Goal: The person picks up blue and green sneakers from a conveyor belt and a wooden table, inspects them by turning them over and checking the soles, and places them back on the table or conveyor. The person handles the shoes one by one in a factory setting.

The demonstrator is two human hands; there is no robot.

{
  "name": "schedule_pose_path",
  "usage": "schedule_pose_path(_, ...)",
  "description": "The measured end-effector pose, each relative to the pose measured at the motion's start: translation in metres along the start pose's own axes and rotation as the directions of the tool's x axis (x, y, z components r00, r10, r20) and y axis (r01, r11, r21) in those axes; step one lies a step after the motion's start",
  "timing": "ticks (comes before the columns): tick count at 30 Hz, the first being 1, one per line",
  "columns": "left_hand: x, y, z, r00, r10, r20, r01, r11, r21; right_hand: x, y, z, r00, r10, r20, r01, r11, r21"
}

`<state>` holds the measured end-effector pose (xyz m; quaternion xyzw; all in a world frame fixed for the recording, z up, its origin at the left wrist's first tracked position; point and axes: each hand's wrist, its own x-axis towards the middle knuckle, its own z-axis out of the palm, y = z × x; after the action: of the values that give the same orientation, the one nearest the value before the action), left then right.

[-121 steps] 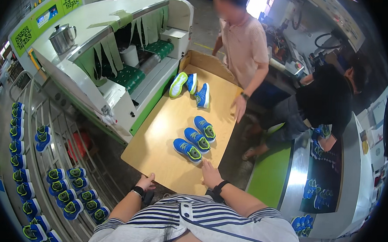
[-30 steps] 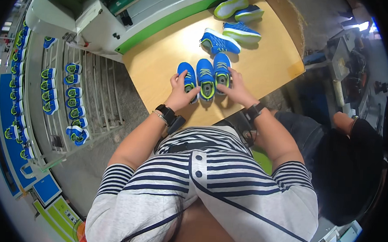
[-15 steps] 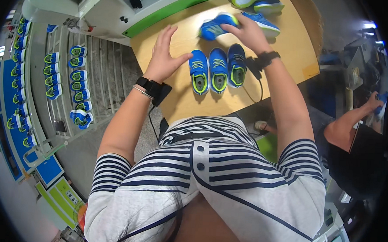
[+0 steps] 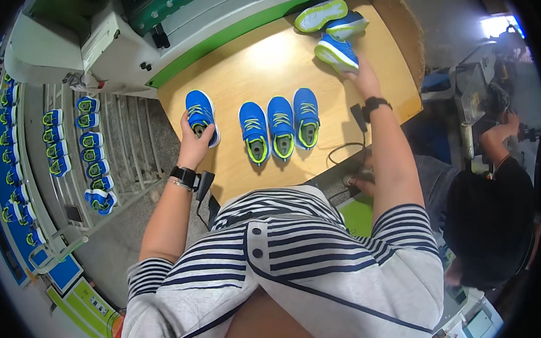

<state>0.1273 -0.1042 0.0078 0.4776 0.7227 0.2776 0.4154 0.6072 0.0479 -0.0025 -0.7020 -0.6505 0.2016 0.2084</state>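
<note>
Gripping a blue shoe by its heel end, the left hand has its fingers curled around the back of it, at the near-left of the wooden table. That shoe's long axis runs away from the person, toe outward — parallel to the three blue shoes lined up just to its right, apart from it. Far across, the right hand reaches a tilted blue shoe, fingers closed on its near edge, beside two more shoes lying sole-up.
</note>
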Motion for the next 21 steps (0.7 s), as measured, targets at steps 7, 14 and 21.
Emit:
schedule_pose_path(7, 0.002, 0.095, -0.004, 0.917, 0.399, 0.023, -0.394, 0.912, -0.115, -0.067, -0.079, -0.008, 0.912, -0.405, -0.061, 0.41, 0.907, 0.096)
schedule_pose_path(14, -0.019, 0.149, 0.02, 0.901, 0.22, 0.374, 0.103, 0.729, -0.677, -0.099, -0.155, 0.004, 0.959, -0.267, -0.098, 0.284, 0.875, 0.393)
schedule_pose_path(21, -0.05, 0.08, 0.05, 0.934, 0.326, -0.148, -0.343, 0.933, -0.11, -0.182, -0.093, 0.07, 0.98, -0.144, 0.134, 0.096, 0.945, 0.312)
